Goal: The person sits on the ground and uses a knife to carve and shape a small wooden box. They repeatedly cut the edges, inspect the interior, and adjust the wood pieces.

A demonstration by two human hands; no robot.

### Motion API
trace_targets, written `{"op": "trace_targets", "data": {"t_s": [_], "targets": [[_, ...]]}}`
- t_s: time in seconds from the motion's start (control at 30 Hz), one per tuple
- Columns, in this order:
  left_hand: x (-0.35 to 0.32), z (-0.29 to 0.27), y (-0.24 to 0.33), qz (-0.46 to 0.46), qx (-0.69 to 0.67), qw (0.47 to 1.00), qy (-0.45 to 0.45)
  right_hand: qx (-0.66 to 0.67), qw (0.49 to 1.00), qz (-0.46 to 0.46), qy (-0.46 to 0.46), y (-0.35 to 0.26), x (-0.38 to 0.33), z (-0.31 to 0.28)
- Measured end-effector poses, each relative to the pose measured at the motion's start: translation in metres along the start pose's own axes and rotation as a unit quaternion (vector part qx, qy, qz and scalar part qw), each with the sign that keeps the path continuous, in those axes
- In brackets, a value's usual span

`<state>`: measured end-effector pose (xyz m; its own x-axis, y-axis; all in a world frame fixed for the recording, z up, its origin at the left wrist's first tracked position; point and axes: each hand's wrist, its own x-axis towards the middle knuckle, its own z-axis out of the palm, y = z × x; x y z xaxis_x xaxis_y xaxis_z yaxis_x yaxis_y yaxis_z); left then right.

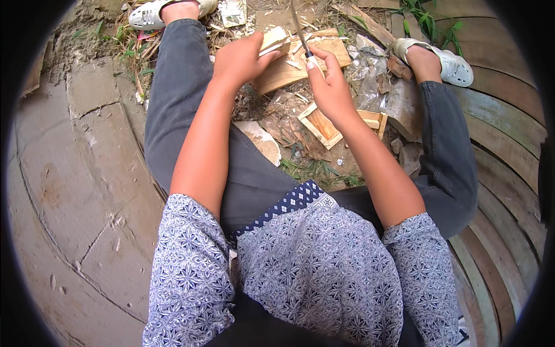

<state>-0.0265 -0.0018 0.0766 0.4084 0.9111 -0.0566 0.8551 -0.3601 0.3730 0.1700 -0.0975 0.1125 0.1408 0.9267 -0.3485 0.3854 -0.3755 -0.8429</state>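
Note:
My left hand (240, 58) is closed around a pale piece of wood (274, 39) with a rough, splintered end. Its lower edge is close to a flat wooden board (289, 73) on the ground; I cannot tell whether they touch. My right hand (330, 87) grips a knife (300, 33) by its pale handle, which has a dark collar. The blade points up and away, right of the held wood and apart from it. Wood shavings lie on and around the board.
A small wooden frame (322, 130) lies on the ground under my right wrist. Clear plastic (374, 81) and broken bits lie to its right, a pale slab (260, 141) to its left. Wooden planks (500, 110) run along the right; cracked paving (75, 191) spans the left.

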Motion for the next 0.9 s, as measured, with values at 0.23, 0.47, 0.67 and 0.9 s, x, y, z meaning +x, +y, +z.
{"op": "trace_targets", "data": {"t_s": [0.23,0.47,0.67,0.9], "targets": [[0.016,0.011,-0.032,-0.091,-0.354,0.919,-0.147,0.143,0.986,0.075,-0.037,-0.013,-0.016,-0.024],[0.009,0.022,-0.02,-0.122,-0.082,0.983,-0.106,0.099,0.986,0.12,-0.062,0.006,-0.02,-0.033],[0.007,0.022,-0.027,-0.074,-0.099,0.992,-0.018,0.105,0.985,0.131,-0.047,0.012,-0.02,-0.025],[-0.008,0.015,0.006,-0.02,0.071,0.992,-0.099,0.106,0.981,0.154,-0.052,0.014,-0.02,-0.018]]}}
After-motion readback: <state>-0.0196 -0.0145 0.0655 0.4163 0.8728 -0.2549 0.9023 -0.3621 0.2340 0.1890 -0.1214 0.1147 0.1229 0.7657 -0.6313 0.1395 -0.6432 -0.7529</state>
